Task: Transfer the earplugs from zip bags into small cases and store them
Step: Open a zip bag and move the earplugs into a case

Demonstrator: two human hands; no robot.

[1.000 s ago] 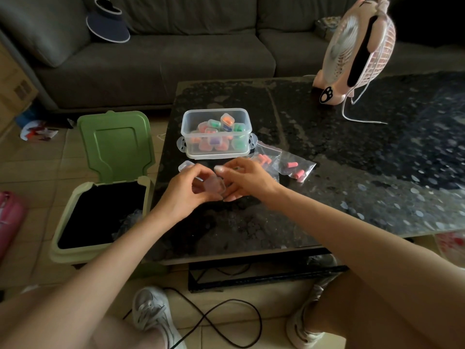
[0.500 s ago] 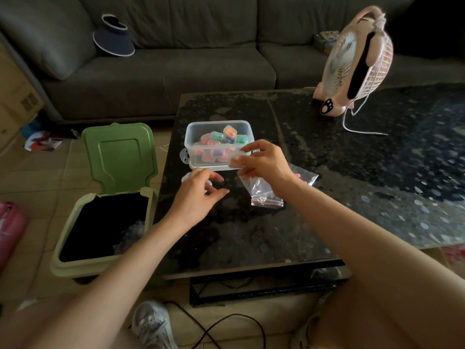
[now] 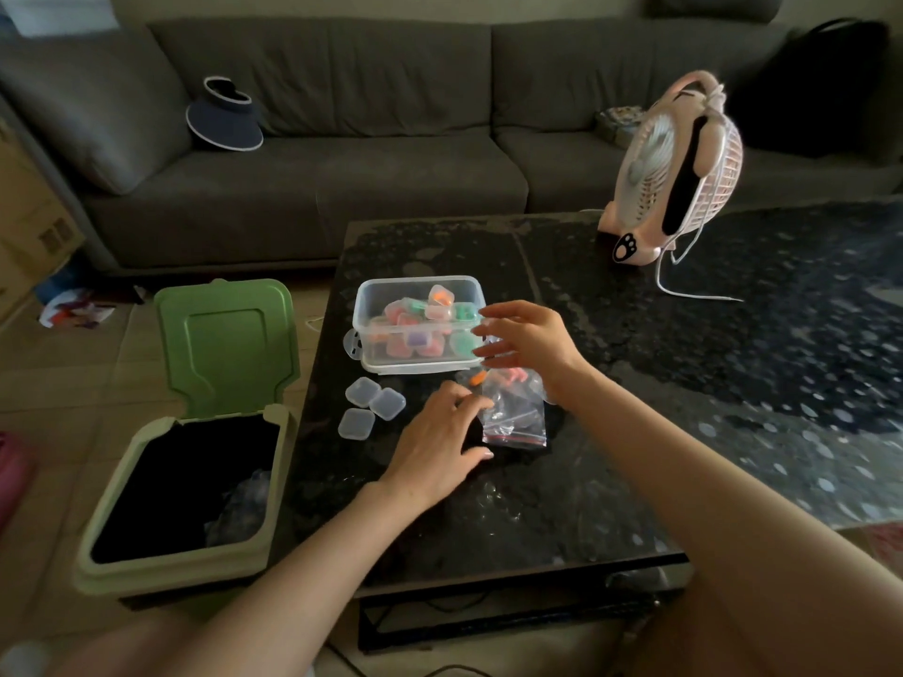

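Clear box [image 3: 415, 281]: open-topped, on the dark worktop [image 3: 635, 408], full of filled small cases [image 3: 437, 312].
Empty cases [image 3: 372, 407]: three, clustered just in front of the box's left end.
Zip bags [image 3: 514, 420]: flat on the worktop in front of the box's right end, with orange and pink earplugs [image 3: 510, 376] inside.
Left hand [image 3: 440, 434]: fingers relaxed, tips touching the bags' left edge.
Right hand [image 3: 530, 334]: fingers spread, holding nothing, over the box's right end.
Green bin [image 3: 220, 344]: lid up, on the floor left of the worktop.

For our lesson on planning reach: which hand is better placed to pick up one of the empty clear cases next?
Probably left. The left hand lies just beside the empty cases; the right hand hovers farther off, by the storage box.
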